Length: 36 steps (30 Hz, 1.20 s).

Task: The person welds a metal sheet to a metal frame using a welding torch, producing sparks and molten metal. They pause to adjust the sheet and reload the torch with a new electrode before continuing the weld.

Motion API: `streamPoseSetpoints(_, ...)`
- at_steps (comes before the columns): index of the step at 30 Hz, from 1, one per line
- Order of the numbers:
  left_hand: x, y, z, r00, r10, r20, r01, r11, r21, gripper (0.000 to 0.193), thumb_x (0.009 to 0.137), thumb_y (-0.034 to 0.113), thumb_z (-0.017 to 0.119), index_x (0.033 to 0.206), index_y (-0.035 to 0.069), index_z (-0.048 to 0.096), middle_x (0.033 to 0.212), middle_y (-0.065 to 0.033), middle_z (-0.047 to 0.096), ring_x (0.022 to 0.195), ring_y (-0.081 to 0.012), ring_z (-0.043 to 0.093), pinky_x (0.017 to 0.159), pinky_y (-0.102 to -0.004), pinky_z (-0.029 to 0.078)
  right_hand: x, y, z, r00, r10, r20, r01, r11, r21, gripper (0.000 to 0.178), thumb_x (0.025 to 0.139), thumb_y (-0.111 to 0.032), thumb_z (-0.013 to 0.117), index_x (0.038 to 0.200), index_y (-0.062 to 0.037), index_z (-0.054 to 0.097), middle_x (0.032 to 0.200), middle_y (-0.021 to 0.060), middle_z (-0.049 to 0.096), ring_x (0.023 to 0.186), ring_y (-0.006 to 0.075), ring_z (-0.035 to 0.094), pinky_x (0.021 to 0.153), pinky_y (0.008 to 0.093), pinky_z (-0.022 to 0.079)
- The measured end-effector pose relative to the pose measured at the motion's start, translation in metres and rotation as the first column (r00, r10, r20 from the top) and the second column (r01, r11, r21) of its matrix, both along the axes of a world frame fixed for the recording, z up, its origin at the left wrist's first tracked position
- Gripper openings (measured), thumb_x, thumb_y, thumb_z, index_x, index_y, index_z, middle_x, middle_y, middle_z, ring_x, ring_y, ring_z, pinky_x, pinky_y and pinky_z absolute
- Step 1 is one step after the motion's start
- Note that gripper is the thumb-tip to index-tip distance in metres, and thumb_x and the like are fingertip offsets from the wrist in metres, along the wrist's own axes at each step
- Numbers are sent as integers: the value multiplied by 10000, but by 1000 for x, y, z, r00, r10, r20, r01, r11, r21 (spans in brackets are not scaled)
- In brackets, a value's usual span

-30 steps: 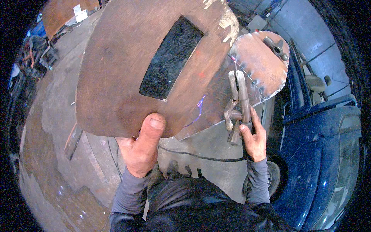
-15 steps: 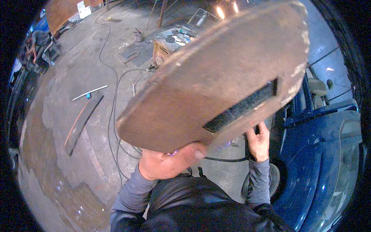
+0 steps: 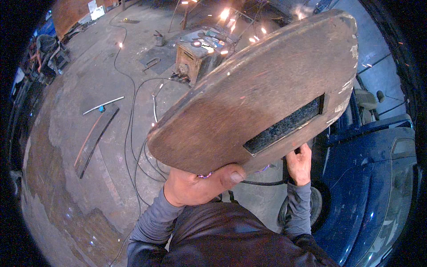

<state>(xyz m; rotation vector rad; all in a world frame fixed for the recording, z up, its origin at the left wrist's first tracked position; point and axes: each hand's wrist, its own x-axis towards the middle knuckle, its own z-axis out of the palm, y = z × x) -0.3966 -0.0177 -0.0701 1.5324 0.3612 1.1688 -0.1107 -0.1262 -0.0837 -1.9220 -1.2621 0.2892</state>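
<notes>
A worn brown welding shield (image 3: 249,93) with a dark rectangular window fills the middle of the view, tilted up toward the right. My left hand (image 3: 202,182) is closed on its lower edge, the thumb lying along the near side and the fingers hidden behind. Close under the shield's lower right edge is my right hand (image 3: 300,165), its fingers curled and partly covered. What it grips is hidden by the shield. A black cable (image 3: 262,183) runs to its wrist. Bright sparks (image 3: 225,14) fly beyond the shield's upper edge.
On my right stands a blue vehicle body (image 3: 360,187), with a wheel (image 3: 315,207) near my right forearm. A wooden box-like stand (image 3: 189,62) carries tools ahead. Cables (image 3: 132,115) loop over the floor, where a metal rod (image 3: 103,106) and a long dark strip (image 3: 98,140) lie.
The shield has shifted slightly right and down with my left hand. More sparks now scatter beyond it, some over the floor. My right hand has barely moved.
</notes>
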Motion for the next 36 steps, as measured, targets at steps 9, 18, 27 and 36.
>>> streamPoseSetpoints(9,2,-1,-5,977,-119,177,150,973,-178,434,807,142,798,1175,-2,619,1050,-119,686,916,-209,654,787,-333,528,5,-2,-4,1000,29,-12,-29,999,-41,531,860,-175,685,1313,45,515,1163,177,643,1061,270,597,944,363,447)
streamPoseSetpoints(18,8,-8,-2,923,351,155,-316,925,-210,222,831,88,752,1022,6,674,978,-49,682,862,-157,628,793,-311,499,-3,-1,-2,998,57,-35,-54,997,60,648,824,-58,668,1424,10,431,1357,174,563,1235,240,542,1044,344,398)
streamPoseSetpoints(27,18,-2,0,775,445,448,-210,851,-482,377,819,71,764,1158,43,600,1056,-31,636,937,-144,587,873,-307,468,4,2,-5,997,47,-60,-46,999,28,648,878,-54,635,1474,-35,380,1153,52,609,742,75,534,651,229,483)
streamPoseSetpoints(36,15,-2,-5,778,494,390,-310,840,-445,388,810,110,785,1149,46,606,1048,-21,624,933,-139,570,869,-303,452,-8,6,1,989,6,-151,-5,1000,5,641,839,-51,656,1431,18,418,1384,178,539,1278,230,497,1078,342,365)
